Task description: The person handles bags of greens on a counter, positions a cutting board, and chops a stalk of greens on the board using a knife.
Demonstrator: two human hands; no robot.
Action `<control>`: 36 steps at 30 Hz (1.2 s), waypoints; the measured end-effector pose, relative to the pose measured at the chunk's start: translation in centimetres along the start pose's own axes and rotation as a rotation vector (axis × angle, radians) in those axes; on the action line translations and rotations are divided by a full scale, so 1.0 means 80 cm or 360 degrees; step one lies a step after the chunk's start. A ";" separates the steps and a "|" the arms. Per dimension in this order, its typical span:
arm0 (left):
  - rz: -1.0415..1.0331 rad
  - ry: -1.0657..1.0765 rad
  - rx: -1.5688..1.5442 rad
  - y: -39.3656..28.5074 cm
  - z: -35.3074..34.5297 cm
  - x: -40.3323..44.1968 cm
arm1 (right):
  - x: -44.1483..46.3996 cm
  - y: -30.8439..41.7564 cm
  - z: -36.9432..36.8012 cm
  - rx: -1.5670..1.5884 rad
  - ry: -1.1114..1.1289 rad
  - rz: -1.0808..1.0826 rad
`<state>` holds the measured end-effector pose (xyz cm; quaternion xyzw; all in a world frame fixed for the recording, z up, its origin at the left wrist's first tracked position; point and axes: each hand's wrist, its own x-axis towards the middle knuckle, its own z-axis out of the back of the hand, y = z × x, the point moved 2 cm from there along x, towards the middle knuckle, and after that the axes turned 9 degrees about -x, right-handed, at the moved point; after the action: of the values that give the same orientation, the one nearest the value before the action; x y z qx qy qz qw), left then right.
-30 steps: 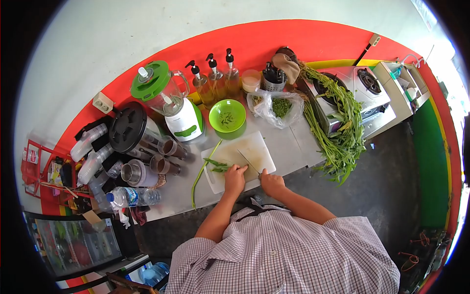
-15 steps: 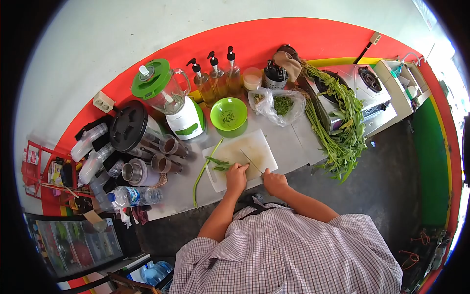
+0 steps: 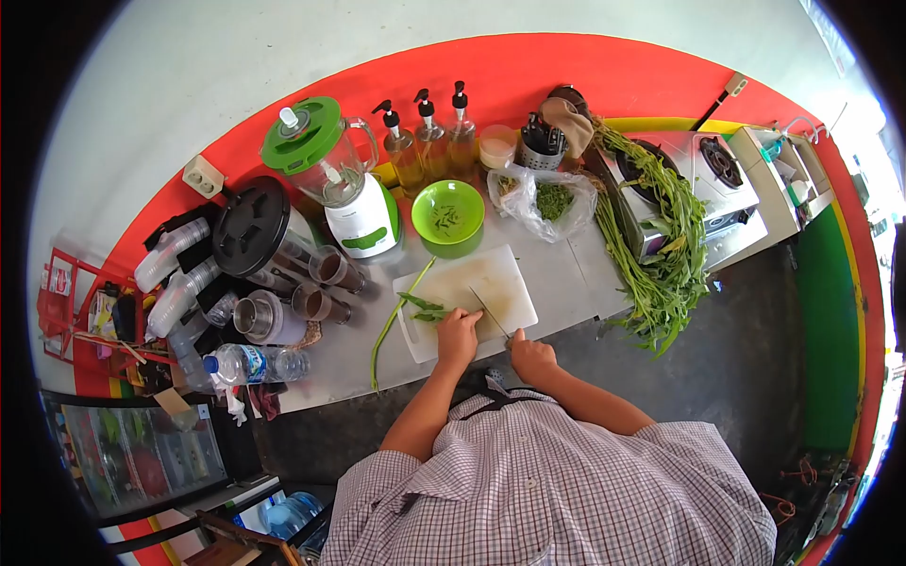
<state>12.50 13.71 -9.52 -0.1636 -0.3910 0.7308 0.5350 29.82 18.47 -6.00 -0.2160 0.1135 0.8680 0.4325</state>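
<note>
The leafy greens [image 3: 427,309] lie on the cutting board [image 3: 510,280], just beside my left hand [image 3: 458,335] on its left, the leaf tips pointing away from it. The knife [image 3: 487,308] slants across the board to the right of that hand, its tip toward the far edge, its handle in my right hand [image 3: 532,358] at the near edge.

My right hand is closed around the handle. My left hand is bent over the board with its fingers drawn together at the inner end of the greens, one fingertip close to the blade; I cannot tell whether they pinch the greens or only press them.

The board is flat, white and rounded at the corners, worn brownish in the middle. The greens are flat and narrow. A long, smooth green stem [image 3: 396,322] bends over the board's left side onto the shiny metal counter [image 3: 595,276]. Beyond the board, a round, glossy green bowl [image 3: 454,247] holds small cut green pieces.
</note>
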 end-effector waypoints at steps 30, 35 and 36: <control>-0.0007 0.0037 0.0018 0.002 0.002 -0.003 | 0.037 0.009 0.008 0.0116 0.0123 0.0020; 0.0026 0.0073 -0.0021 0.008 0.001 -0.002 | 0.011 0.009 0.016 -0.0041 0.0218 0.0146; -0.0009 0.0037 -0.0043 0.003 0.005 -0.001 | 0.010 0.012 0.007 -0.0040 0.0217 0.0144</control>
<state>12.13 13.46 -9.46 -0.1782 -0.3952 0.7219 0.5394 28.51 18.68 -5.88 -0.2747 0.1415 0.8712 0.3814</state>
